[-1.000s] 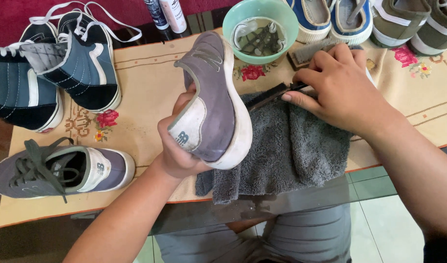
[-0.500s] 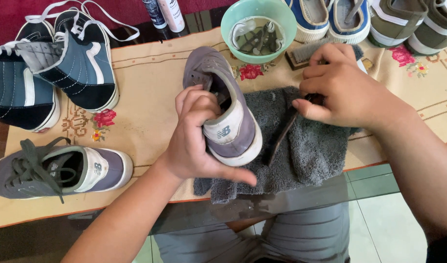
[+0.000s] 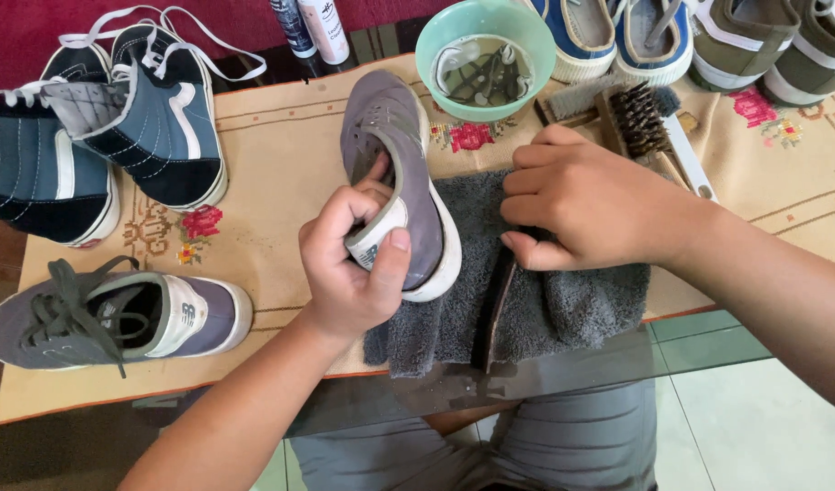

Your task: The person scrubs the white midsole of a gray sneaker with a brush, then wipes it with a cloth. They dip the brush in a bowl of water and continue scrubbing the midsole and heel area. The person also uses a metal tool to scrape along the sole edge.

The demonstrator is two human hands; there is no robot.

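My left hand grips the heel of a grey-purple sneaker without laces. Its thumb lies on the white sole edge and its fingers reach inside the opening. The shoe's toe points away from me, and its heel rests on the left part of a dark grey towel. My right hand lies on the towel beside the shoe, fingers curled. It pinches the top end of a slim dark stick-like tool that lies along the towel toward me.
A teal bowl of water with laces stands behind the shoe, and two brushes lie to its right. Blue high-top sneakers and a laced grey sneaker are on the left. More shoes and bottles line the back edge.
My left hand turned the sneaker from sole-up to upright and lowered it onto the towel's left side. My right hand slid toward me onto the towel with the slim tool.
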